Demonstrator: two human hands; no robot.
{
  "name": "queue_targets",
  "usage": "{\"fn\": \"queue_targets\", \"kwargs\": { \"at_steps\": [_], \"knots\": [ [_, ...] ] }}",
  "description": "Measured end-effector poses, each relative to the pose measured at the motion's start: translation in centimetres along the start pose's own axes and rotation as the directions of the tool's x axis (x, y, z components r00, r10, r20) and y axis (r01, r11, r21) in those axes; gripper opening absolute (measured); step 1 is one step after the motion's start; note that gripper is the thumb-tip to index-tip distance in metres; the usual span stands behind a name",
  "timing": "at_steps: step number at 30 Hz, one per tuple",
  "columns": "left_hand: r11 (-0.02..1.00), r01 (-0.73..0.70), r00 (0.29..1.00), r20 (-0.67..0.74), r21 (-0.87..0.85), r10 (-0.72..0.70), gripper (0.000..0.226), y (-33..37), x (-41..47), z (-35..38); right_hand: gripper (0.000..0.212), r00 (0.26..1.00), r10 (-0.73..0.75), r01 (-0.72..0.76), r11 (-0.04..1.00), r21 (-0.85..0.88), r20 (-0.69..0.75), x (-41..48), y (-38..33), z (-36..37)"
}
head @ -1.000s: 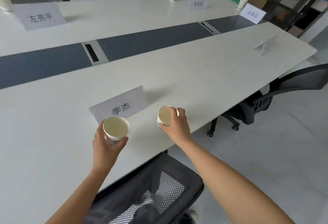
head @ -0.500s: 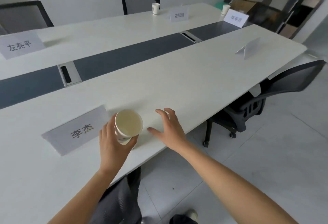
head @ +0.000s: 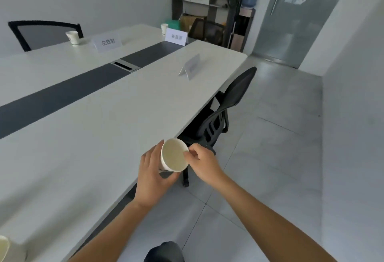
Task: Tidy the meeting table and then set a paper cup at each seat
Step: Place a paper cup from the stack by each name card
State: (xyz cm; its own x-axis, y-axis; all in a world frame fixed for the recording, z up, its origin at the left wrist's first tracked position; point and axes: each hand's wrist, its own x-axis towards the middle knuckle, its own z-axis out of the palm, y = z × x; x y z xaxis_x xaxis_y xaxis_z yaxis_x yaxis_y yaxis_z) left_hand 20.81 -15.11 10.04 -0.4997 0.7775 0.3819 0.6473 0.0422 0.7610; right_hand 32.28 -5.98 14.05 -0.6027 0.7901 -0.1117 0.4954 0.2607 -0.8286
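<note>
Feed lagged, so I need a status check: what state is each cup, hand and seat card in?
White paper cup in hand: empty, tilted, held.
Left hand: grip around cup.
Right hand: pinching cup rim.
Far paper cups: upright.
Near-side tent card: standing, no cup.

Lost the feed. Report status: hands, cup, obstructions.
Left hand gripping paper cup, tilted, off the table edge. Right hand pinching its rim. Next seat's name card has no cup beside it. Nothing blocking.
</note>
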Motion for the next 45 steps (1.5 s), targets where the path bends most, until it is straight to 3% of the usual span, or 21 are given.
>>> {"fn": "queue_targets", "kwargs": {
  "at_steps": [8,11,15,21,33,39,45],
  "knots": [
    [0.999,0.025,0.993,0.114,-0.022,-0.022,0.082,0.9,6.4,7.6,0.036,0.977,0.056,-0.047,0.998,0.046,-0.206,5.4,3.2,-6.7],
    [0.994,0.113,0.988,0.102,-0.001,-0.112,0.078,-0.3,10.1,10.0,0.033,0.959,0.045,-0.035,0.999,0.039,-0.278,9.1,3.9,-9.6],
    [0.977,0.207,0.975,0.077,0.054,-0.211,0.057,-3.5,15.5,12.9,0.025,0.932,0.049,-0.013,0.995,0.101,-0.360,15.4,4.0,-14.0],
    [0.897,0.426,0.902,0.022,0.118,-0.431,0.039,-8.3,24.9,17.1,0.029,0.888,0.045,0.012,0.992,0.123,-0.457,25.2,4.2,-20.6],
    [0.802,0.502,0.830,0.079,0.323,-0.552,0.043,-11.7,35.6,25.5,0.026,0.721,0.253,0.021,0.923,0.385,-0.645,38.0,10.9,-29.9],
    [0.684,0.598,0.769,-0.058,0.417,-0.637,0.055,-12.2,38.7,29.1,0.024,0.808,0.258,-0.061,0.931,0.361,-0.530,49.0,14.7,-33.0],
    [0.510,0.719,0.644,-0.175,0.473,-0.745,0.061,-11.3,40.3,32.4,0.025,0.924,0.222,-0.151,0.960,0.237,-0.312,60.7,17.0,-33.6]
  ]
}}
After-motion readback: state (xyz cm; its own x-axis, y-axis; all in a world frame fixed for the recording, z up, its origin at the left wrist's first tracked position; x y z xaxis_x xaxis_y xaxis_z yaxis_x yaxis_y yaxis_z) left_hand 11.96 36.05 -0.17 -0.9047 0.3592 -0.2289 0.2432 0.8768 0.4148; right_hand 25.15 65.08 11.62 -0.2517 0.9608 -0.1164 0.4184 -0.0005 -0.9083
